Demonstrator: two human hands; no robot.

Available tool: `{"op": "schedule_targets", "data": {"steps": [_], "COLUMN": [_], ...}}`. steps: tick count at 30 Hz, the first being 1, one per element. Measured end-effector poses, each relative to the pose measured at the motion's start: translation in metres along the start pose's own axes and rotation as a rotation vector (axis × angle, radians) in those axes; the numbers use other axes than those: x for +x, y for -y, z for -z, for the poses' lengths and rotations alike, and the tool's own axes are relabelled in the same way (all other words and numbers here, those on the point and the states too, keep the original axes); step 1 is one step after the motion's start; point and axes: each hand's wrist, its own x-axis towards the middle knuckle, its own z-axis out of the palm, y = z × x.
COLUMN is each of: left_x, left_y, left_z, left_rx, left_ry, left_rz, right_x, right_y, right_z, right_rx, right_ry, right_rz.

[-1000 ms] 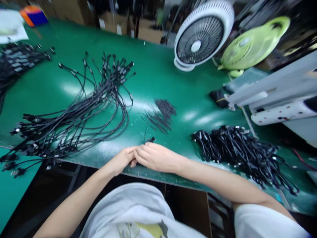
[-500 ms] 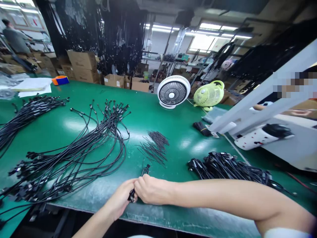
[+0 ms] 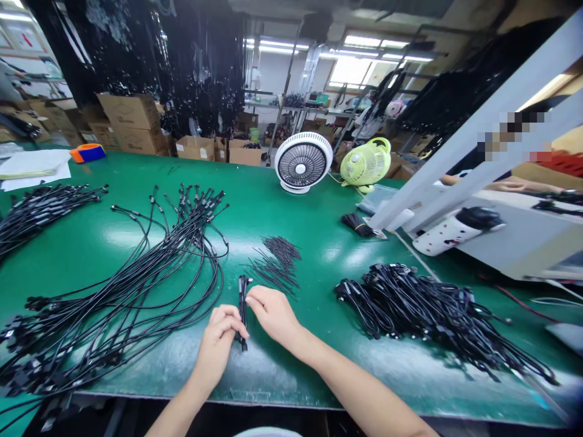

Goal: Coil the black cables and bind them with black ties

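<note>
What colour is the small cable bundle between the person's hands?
The cable bundle is black, seen best in the head view.

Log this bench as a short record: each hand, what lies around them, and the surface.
Left hand: holding a folded black cable
Right hand: fingertips at the cable's upper part; grip unclear
Beyond the hands: thin black strips
Left side: loose black cables
Right side: pile of folded cables
Back: white fan, green fan
Surface: green table
</note>
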Motion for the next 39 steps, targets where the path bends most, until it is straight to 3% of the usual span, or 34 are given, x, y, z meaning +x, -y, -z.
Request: {"op": "schedule_targets", "data": {"steps": [2, 6, 8, 11, 12, 17, 23, 26, 28, 32, 34, 36, 39], "left_x": [0.0, 0.003, -0.001, -0.011, -0.014, -0.02, -0.021, -0.023, -0.023, -0.023, -0.023, -0.022, -0.021], "left_y": [0.002, -0.006, -0.016, -0.024, -0.024, -0.01, -0.007, -0.009, -0.011, -0.013, -0.012, -0.011, -0.012], "left_z": [0.001, 0.005, 0.011, 0.015, 0.014, 0.006, 0.01, 0.007, 0.001, -0.013, -0.018, -0.02, -0.019], "left_rx": [0.07, -0.213, -0.229, -0.02, 0.038, -0.045, -0.276, -0.369, -0.421, -0.565, -0.629, -0.674, -0.714], "left_ry": [0.099, 0.042, 0.084, 0.277, 0.292, 0.029, 0.1, 0.069, 0.016, -0.082, -0.106, -0.112, -0.123], "left_rz": [0.03, 0.17, 0.101, -0.041, -0.042, 0.114, 0.246, 0.23, 0.21, 0.241, 0.275, 0.305, 0.327], "right_x": [-0.008, -0.024, -0.024, -0.016, -0.014, -0.017, -0.03, -0.031, -0.03, -0.026, -0.028, -0.031, -0.039], "right_y": [0.001, 0.006, 0.005, 0.0, -0.001, 0.007, 0.017, 0.021, 0.021, 0.015, 0.01, 0.007, 0.006], "right_z": [0.001, -0.007, -0.009, -0.005, -0.003, 0.002, -0.003, -0.007, -0.013, -0.031, -0.039, -0.043, -0.04], "right_rx": [-0.005, 0.012, 0.01, 0.001, 0.006, 0.085, 0.053, 0.054, 0.189, 0.831, 1.008, 0.89, 0.418], "right_ry": [-0.025, 0.033, 0.04, -0.006, -0.016, 0.013, 0.003, -0.014, -0.007, 0.153, 0.211, 0.152, -0.084], "right_rz": [0.036, 0.25, 0.236, 0.137, 0.124, 0.181, 0.17, 0.164, 0.075, -0.275, -0.395, -0.402, -0.193]}}
